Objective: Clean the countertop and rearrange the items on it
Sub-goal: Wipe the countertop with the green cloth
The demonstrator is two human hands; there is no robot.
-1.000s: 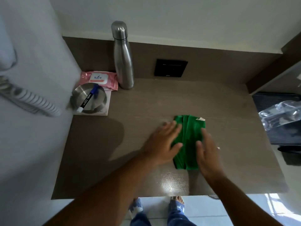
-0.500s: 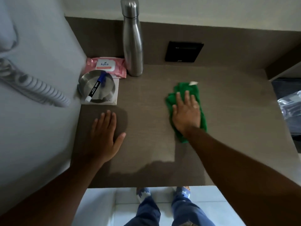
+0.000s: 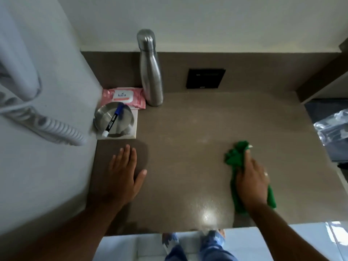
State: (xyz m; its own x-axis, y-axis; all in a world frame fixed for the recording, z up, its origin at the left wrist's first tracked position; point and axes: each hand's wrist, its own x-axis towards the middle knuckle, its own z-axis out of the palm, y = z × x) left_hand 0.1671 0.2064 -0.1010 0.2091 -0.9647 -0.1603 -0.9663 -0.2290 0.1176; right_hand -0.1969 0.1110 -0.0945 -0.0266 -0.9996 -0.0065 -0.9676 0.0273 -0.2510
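A brown countertop (image 3: 188, 147) fills the middle of the view. My right hand (image 3: 251, 180) presses a crumpled green cloth (image 3: 235, 157) flat against it near the front right. My left hand (image 3: 125, 172) lies flat and open on the counter at the front left, holding nothing. At the back left stands a tall steel bottle (image 3: 150, 72). Beside it lies a pink wipes pack (image 3: 124, 96). In front of the pack a round steel dish (image 3: 113, 119) sits on a white square, with a blue marker (image 3: 114, 120) lying across it.
A white wall (image 3: 47, 157) with a coiled cord (image 3: 47, 125) borders the counter's left side. A black wall plate (image 3: 205, 78) is set in the backsplash. To the right, a clear plastic bag (image 3: 333, 127) lies on a dark surface. The counter's front edge is just below my hands.
My right hand has slid the green cloth from the counter's middle toward the front right. My left hand has stayed flat at the front left.
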